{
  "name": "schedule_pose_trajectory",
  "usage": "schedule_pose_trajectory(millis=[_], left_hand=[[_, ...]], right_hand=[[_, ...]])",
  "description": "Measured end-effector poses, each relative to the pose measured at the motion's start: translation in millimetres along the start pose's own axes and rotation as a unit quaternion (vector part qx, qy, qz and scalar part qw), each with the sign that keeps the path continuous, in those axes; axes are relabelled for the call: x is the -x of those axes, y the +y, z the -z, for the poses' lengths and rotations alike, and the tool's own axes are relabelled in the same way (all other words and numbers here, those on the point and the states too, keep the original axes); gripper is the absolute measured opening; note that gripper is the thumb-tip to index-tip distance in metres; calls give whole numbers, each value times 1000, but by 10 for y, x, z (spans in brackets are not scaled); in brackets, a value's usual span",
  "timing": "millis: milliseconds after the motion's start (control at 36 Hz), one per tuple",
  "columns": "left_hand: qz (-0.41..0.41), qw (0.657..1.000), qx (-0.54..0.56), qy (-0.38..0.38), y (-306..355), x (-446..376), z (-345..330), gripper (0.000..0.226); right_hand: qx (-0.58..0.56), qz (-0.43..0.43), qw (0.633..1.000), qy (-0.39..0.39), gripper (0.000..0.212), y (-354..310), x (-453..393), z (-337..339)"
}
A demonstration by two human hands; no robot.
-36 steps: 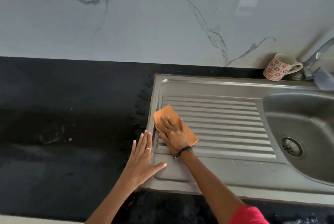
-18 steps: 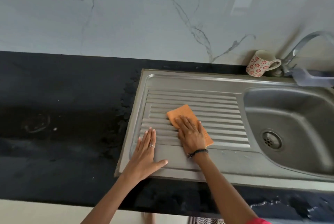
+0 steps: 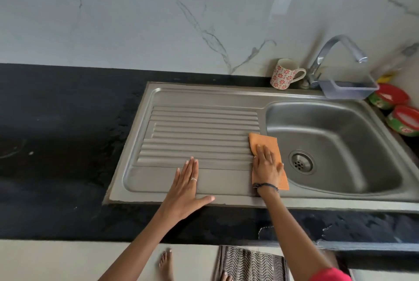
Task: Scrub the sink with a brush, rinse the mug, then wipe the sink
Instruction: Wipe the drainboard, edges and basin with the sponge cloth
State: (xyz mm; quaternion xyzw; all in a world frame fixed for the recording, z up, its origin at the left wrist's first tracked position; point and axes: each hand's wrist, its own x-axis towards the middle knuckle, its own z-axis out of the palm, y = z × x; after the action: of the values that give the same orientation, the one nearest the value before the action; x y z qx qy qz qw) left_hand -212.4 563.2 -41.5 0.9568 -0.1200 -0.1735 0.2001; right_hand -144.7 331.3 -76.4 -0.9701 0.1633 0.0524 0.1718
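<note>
A steel sink [image 3: 204,97] with a ribbed drainboard on the left and a basin with a drain [image 3: 301,162] on the right is set into a black counter. My right hand [image 3: 267,165] presses flat on an orange cloth [image 3: 264,142] at the drainboard's right end, beside the basin's edge. My left hand [image 3: 187,186] rests flat, fingers straight, on the drainboard's smooth front part. A white mug with red flowers [image 3: 284,74] stands upright behind the sink, left of the tap [image 3: 328,54]. No brush is in view.
A clear plastic tub [image 3: 349,89] sits on the sink's back rim under the tap. Two red-and-green round containers [image 3: 396,108] stand on the counter at the far right. The black counter [image 3: 56,144] stretches left of the sink. A marble wall rises behind.
My right hand has slid the orange cloth to the right across the ribs, from the drainboard's left part to its right end. My left hand has also shifted right along the front.
</note>
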Motion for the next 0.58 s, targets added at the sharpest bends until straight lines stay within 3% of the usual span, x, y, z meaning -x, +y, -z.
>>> schedule_pose_trajectory(millis=[194, 306, 583], left_hand=[[8, 1000, 14, 14, 10, 114, -12, 102], [24, 999, 17, 20, -105, 176, 49, 104], [79, 996, 16, 24, -569, 355, 162, 108]], right_hand=[[-10, -41, 998, 50, 36, -100, 270, -1], [-21, -49, 998, 17, 34, -251, 319, 24], [27, 127, 989, -67, 39, -1167, 625, -359]])
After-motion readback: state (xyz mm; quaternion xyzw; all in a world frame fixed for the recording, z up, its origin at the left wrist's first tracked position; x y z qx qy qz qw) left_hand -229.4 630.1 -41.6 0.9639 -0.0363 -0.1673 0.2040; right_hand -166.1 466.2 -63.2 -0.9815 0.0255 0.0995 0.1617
